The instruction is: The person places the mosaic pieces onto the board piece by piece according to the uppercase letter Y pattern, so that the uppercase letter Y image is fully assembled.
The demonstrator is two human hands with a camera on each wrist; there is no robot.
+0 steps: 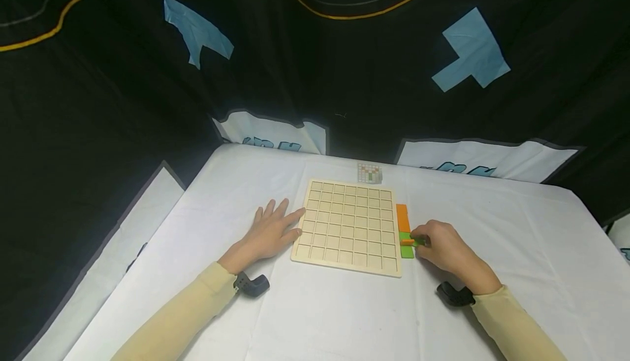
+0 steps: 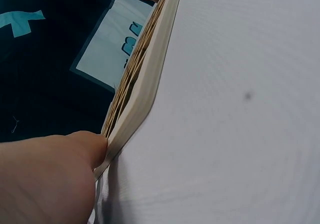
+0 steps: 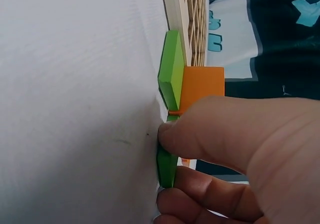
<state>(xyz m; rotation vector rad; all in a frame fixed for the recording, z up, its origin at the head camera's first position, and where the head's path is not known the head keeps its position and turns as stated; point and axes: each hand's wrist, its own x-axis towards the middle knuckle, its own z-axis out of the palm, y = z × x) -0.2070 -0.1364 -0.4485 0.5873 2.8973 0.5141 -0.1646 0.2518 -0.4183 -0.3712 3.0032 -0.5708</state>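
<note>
A pale wooden grid board [image 1: 350,227] lies flat on the white table. My left hand [image 1: 269,231] rests at its left side, fingers spread, with thumb and index finger touching the edge. The left wrist view shows that thumb against the board's rim [image 2: 145,91]. Right of the board, my right hand [image 1: 441,247] pinches a green tile [image 3: 167,166] between thumb and fingers. An orange tile [image 3: 202,86] stands on edge beside the thumb; whether it is held too, I cannot tell. Another green tile [image 3: 171,69] lies beside the board.
A flat orange piece [image 1: 402,217] lies along the board's right edge. Beyond the far edge of the board is a small card with a coloured grid [image 1: 369,174]. Behind the white-covered table [image 1: 344,317] hangs a black cloth [image 1: 354,93] with blue patches.
</note>
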